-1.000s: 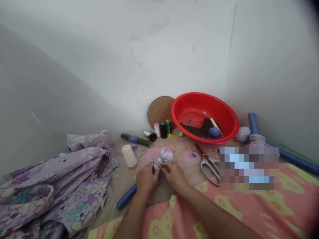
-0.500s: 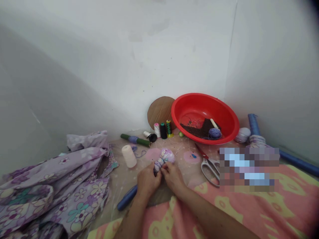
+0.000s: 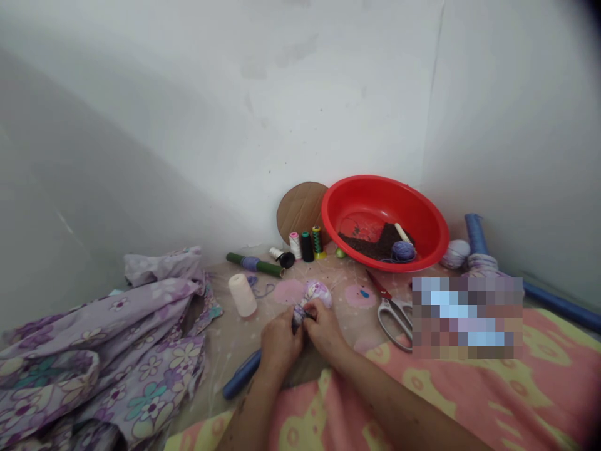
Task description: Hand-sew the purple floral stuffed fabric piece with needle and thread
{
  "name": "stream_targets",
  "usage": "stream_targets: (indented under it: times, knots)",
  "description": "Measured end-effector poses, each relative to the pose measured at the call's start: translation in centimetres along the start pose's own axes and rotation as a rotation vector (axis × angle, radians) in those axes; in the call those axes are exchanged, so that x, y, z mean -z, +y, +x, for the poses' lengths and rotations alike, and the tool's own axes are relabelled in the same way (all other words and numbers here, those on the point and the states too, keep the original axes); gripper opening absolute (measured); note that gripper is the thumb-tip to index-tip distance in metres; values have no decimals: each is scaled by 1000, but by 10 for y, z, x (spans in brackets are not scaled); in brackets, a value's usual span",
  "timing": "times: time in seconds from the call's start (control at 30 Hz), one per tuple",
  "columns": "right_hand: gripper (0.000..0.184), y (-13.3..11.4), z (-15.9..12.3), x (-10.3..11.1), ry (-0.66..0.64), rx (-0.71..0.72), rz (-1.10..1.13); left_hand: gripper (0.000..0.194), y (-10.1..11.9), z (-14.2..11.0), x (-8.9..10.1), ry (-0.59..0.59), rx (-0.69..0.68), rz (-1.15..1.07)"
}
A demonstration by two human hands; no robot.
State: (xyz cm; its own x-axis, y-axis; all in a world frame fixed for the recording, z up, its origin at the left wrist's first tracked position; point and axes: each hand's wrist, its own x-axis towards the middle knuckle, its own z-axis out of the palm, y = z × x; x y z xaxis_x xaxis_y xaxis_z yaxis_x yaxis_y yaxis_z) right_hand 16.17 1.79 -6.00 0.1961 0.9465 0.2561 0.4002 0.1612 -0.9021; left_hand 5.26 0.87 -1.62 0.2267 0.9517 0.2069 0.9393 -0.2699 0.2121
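A small bundle of floral purple-and-white cloth (image 3: 320, 293) is wrapped around one end of something I mostly cannot see. My left hand (image 3: 282, 335) is closed around its lower part. At its right side, the fingers of my right hand (image 3: 323, 326) are pinched together on the cloth. A blue tube (image 3: 241, 374) juts out below my left wrist; whether it joins the bundle is hidden by my hand. The white thread cone (image 3: 243, 295) stands just left of my hands, with a loose purple strand of yarn (image 3: 263, 289) behind it.
Scissors (image 3: 395, 316) lie to the right, below a tilted red basin (image 3: 385, 260) holding dark material and a purple yarn ball (image 3: 404, 251). Several thread spools (image 3: 307, 246) and a green stick (image 3: 267, 267) line the wall. Floral cloth (image 3: 154, 351) heaps at left; a pink-yellow blanket (image 3: 300, 419) covers the front.
My right fingers have moved slightly up and over the bundle, and its cloth end has tipped a little to the right. My left hand keeps its hold.
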Motion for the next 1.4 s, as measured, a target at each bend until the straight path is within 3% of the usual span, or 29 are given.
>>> stream_targets:
  times: [0.2, 0.37, 0.43, 0.7, 0.83, 0.93, 1.03, 1.13, 1.27, 1.33, 1.4]
  knots:
    - [24, -20, 0, 25, -69, 138, -220, 37, 2, -2, 1, -3, -2, -25]
    - [19, -38, -1, 42, 126, 349, -574, 39, 2, -4, -2, 6, -5, -64]
    - [17, -42, -1, 44, 142, 434, -667, 39, 2, -4, -4, 14, 10, -68]
    - [12, -45, 0, 36, -1, 572, -836, 34, 7, -6, -1, -14, 37, -57]
    - [12, -44, 5, 31, 33, 529, -632, 35, 10, -7, 1, -43, 60, -70]
    - [16, -42, 15, 34, 167, 374, -169, 35, 10, -7, 1, -35, 59, -70]
    - [18, -42, 26, 46, 165, 158, 391, 37, 10, -7, 2, -24, 57, -67]
    - [21, -42, 34, 64, 211, 11, 753, 42, 10, -7, 3, -33, 55, -60]
    - [21, -41, 41, 93, 518, 118, 810, 48, 11, -7, 3, -14, 72, -38]
    - [19, -39, 43, 107, 671, 208, 664, 47, 12, -6, 2, -1, 90, -23]
    - [21, -35, 43, 118, 745, 244, 490, 47, 12, -5, 2, -3, 113, -7]
